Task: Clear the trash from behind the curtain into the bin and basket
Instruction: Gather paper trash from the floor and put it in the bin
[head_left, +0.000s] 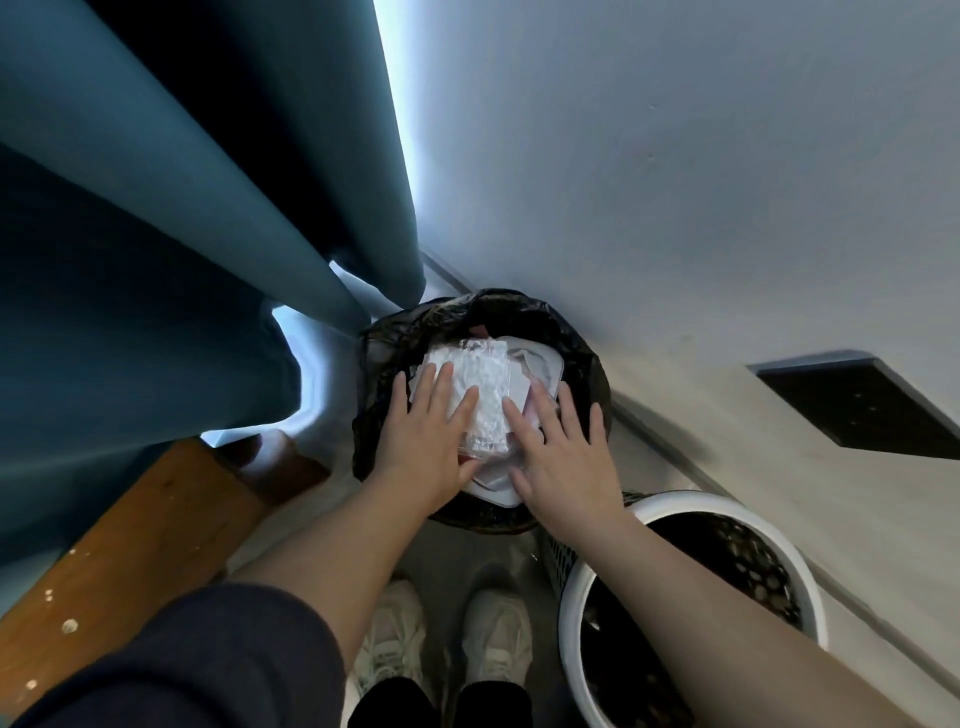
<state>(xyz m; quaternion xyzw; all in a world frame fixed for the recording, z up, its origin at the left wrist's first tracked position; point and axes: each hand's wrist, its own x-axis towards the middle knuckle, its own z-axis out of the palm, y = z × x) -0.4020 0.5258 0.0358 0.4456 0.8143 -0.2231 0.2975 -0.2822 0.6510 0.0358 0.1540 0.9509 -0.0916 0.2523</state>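
A round bin lined with a black bag stands on the floor by the wall, filled to the top with white trash. A crumpled clear plastic wrapper lies on top of white containers. My left hand presses flat on the left side of the trash with straight fingers. My right hand presses flat on the right side, fingers spread. A white-rimmed perforated basket with a dark inside stands to the bin's right, under my right forearm.
A teal curtain hangs at the left, its hem just left of the bin. A wooden ledge runs along the lower left. The white wall is behind the bin, with a dark panel at right. My shoes stand below.
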